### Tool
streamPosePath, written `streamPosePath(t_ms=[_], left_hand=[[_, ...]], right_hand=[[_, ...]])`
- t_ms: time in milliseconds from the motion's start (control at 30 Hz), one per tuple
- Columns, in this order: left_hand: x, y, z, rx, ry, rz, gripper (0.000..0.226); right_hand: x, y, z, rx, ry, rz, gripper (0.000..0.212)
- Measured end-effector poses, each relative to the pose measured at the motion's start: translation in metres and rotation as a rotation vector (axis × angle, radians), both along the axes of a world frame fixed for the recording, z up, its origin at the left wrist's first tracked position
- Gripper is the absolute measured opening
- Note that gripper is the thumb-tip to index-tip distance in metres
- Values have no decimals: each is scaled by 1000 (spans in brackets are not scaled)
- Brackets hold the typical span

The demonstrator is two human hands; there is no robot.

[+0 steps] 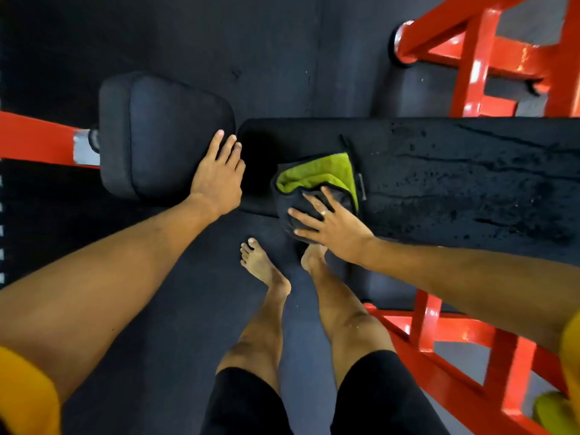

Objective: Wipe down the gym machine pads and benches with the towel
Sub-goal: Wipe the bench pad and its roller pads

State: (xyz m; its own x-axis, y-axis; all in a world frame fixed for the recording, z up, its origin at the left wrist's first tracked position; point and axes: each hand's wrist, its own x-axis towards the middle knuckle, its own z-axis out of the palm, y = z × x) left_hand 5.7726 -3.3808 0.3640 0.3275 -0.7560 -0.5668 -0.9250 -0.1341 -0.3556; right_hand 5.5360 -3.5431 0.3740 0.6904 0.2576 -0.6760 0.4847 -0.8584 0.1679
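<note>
1. writing and labels: a small tag [361, 187] sits on the right edge of the towel [320, 172]. its print is too small to read.

2. towel position: the towel lies folded on the left end of the desk [455, 183], a long black padded surface. its dark outer side faces the person and a green inner face shows on top. its near part reaches over the near edge of the desk.

3. right hand [332, 227]: wide, fingers spread and nearly straight, pressing flat on the dark part of the towel. a ring [323, 212] shows on one finger.

4. left hand [216, 180]: wide, fingers straight and together, lying flat on the right edge of the square seat pad [169, 133] and holding nothing. its fingertips lie at the narrow gap between this pad and the desk.

5. surface state: the right part of the desk carries streaks and droplets that look wet. the left end around the towel looks plain.

6. edges: the seat pad and the desk sit just beside each other, end to end. a red beam [37, 139] meets the seat pad from the left.

7. open room: dark floor [175, 309] lies between the person and the near edge of the desk, with both bare feet standing just beside that edge. a red frame [470, 67] stands behind the desk at upper right. another red frame section [423, 334] rises at lower right, near the right leg.
</note>
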Motion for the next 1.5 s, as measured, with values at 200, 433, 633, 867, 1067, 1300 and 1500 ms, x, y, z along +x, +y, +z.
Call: streamPosePath(t_ms=[200,433,633,867,1067,1300,1500], left_hand=[[-39,-7,-13,-217,361,283,66],[-82,-17,-41,-417,668,564,63],[-92,-26,-43,-478,739,635,65],[-87,-74,-35,-662,788,792,53],[-89,-93,-38,-765,746,875,59],[-82,-125,-36,-794,749,879,59],[-101,-165,-42,-682,813,1005,66]], right_hand=[[-47,-47,35,21,-19,-41,72],[43,-38,12,119,-80,-244,72],[71,-102,34,0,-199,-588,69],[14,-112,56,125,-128,-433,77],[95,-112,22,125,-75,-462,75],[117,-177,37,215,-46,-791,68],[49,-233,78,242,-86,-636,81]])
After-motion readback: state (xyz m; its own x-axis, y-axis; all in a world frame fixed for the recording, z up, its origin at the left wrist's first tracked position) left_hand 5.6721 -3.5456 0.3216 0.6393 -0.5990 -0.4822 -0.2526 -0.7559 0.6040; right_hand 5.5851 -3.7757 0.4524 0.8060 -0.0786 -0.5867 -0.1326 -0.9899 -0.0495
